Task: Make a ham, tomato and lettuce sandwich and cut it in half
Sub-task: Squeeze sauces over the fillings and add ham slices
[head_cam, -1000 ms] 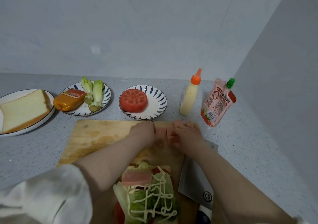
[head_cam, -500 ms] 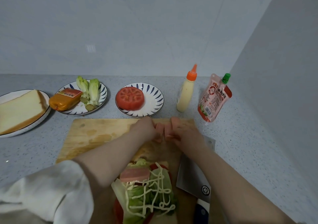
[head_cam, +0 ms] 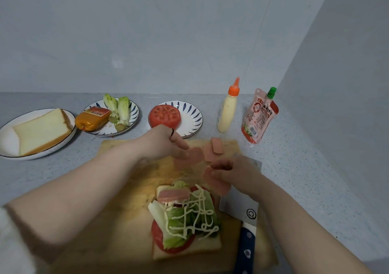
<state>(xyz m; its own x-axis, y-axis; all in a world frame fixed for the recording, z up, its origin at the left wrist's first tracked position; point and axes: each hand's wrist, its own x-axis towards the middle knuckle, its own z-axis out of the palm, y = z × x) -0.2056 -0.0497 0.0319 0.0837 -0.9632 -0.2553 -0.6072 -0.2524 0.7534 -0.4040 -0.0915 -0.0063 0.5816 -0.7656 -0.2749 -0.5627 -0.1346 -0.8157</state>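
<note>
On the wooden cutting board lies an open sandwich: a bread slice with tomato, lettuce, mayonnaise lines and one ham slice on its far end. My right hand pinches a pink ham slice above the board, just beyond the sandwich. My left hand pinches another ham slice, blurred by motion. Two more ham slices lie at the board's far right.
A cleaver with a blue handle lies on the board right of the sandwich. Behind the board stand a plate with bread, a plate with ham sausage and lettuce, a plate with a cut tomato, a mayonnaise bottle and a sauce pouch.
Both hands were together over the ham pile at the board's far edge. They have parted, and each has lifted a slice; the right hand has drawn back toward the sandwich.
</note>
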